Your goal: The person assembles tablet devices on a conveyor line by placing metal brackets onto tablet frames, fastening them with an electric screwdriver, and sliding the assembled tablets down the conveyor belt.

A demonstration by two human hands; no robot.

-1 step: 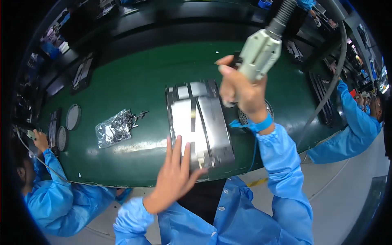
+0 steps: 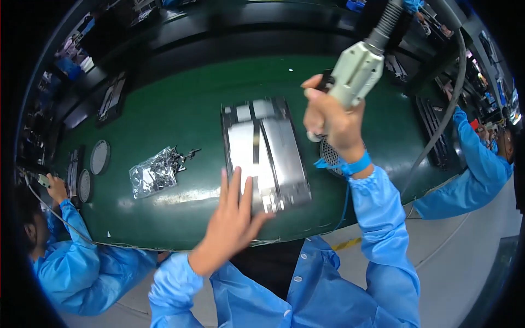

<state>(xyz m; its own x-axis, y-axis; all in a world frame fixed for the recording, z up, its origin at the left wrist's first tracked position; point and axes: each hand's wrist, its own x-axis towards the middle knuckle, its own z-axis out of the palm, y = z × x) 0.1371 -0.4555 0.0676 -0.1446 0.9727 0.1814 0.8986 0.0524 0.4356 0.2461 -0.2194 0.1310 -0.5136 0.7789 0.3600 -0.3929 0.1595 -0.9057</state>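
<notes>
An opened tablet [image 2: 279, 158] lies on the green bench in front of me, its silver battery cells and dark frame facing up. Against its lower left part rests my left hand [image 2: 227, 221], fingers outstretched and thumb spread. My right hand [image 2: 336, 123] is wrapped round a pale grey-green electric screwdriver [image 2: 358, 74], raised to the right of the tablet. The screwdriver's tip is hidden from me. Below that hand, partly covered by it, is a round perforated dish [image 2: 330, 156]. A blue wrist strap [image 2: 355, 165] circles my right wrist.
Left of the tablet lies a clear plastic bag [image 2: 153, 175] with small dark parts spilling out. Round dishes [image 2: 100, 157] stand farther left. Dark strips [image 2: 432, 131] are stacked at the right. A grey cable [image 2: 451, 106] hangs there. Co-workers in blue sleeves [image 2: 454, 180] sit on both sides.
The tablet has slid a little away from me, with my left hand moving the same way. My right hand has shifted slightly to the right with the electric screwdriver.
</notes>
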